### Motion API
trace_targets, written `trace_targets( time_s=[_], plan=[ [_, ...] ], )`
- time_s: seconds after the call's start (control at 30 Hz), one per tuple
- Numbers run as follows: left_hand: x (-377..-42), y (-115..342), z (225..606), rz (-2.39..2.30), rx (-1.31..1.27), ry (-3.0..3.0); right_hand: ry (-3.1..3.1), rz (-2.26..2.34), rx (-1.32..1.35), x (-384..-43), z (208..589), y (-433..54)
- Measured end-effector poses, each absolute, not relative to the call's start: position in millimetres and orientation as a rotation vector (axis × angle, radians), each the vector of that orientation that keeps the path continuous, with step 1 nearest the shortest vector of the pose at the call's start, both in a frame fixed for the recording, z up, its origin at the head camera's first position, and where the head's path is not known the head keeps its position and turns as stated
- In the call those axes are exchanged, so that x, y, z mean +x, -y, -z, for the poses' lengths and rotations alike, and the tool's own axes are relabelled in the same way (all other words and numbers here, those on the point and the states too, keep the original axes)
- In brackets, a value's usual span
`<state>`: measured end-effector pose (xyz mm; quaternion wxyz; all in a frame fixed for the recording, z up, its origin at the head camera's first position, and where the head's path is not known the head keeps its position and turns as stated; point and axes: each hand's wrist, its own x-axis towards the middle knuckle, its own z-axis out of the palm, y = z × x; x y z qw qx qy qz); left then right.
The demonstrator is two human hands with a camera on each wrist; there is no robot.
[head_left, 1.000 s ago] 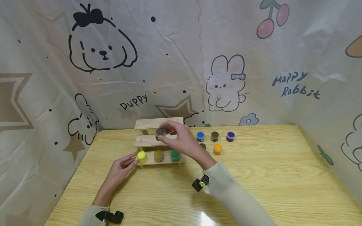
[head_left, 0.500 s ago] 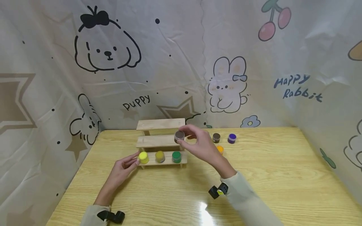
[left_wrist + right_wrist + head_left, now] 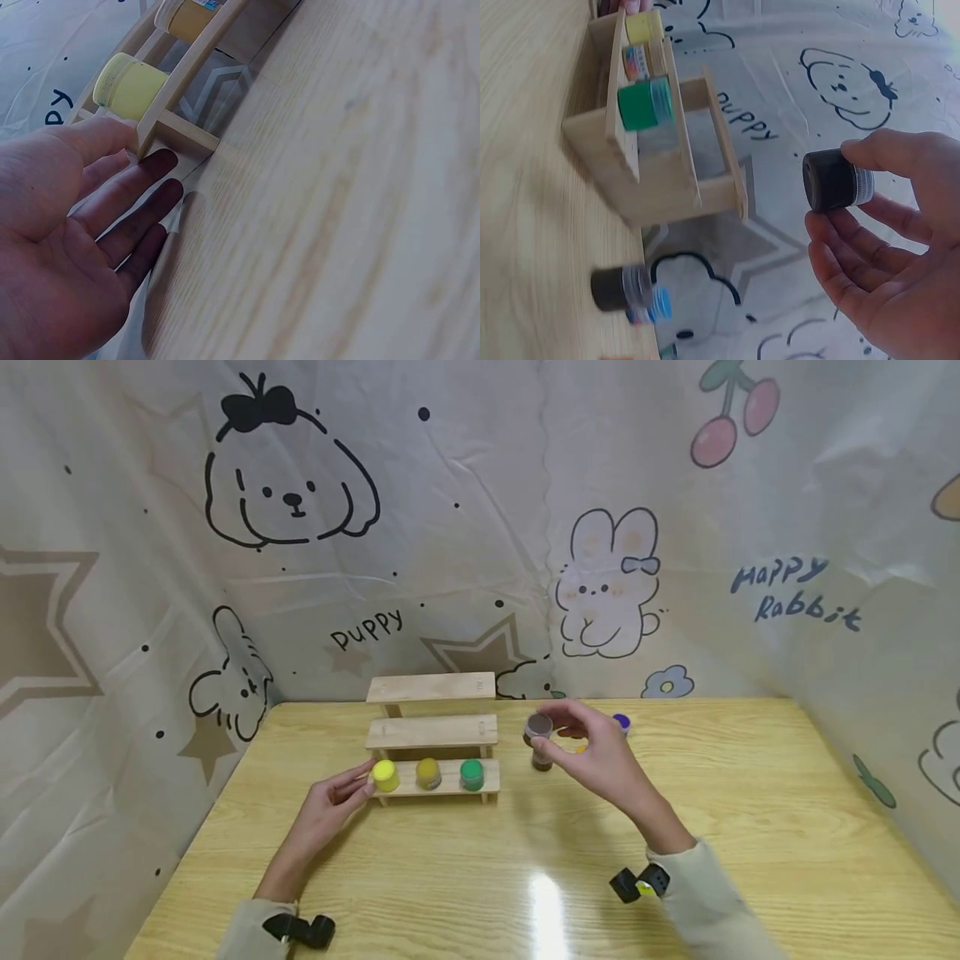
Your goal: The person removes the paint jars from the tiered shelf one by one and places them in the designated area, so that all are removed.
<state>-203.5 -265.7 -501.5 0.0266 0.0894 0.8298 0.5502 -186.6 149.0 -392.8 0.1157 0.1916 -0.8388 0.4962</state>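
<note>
A dark jar (image 3: 538, 728) is in the air, right of the wooden rack (image 3: 431, 731), pinched between the right hand's (image 3: 603, 756) thumb and fingers. A firm side grip should serve well — kept level, and clear of the second dark jar (image 3: 619, 289) on the worktop (image 3: 420, 877). The left hand (image 3: 322, 812) holds the rack's end with thumb and forefinger beside the yellow jar (image 3: 386, 776) — light, even pressure there would best avoid jolting it.

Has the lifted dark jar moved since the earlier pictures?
Yes, in the head view the lifted dark jar has moved right, from in front of the wooden shelf to beyond its right end.
</note>
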Motion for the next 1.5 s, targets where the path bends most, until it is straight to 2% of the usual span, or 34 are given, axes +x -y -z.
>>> trace_targets(
  time_s=[0.67,1.5],
  plan=[
    [-201,263,499,-1.719,0.305,-2.551,2.516,-1.321,0.335,-179,416,-215],
    [-204,266,502,-1.687,0.257,-2.565,2.721,-1.300,0.100,-197,478,-259]
  ],
)
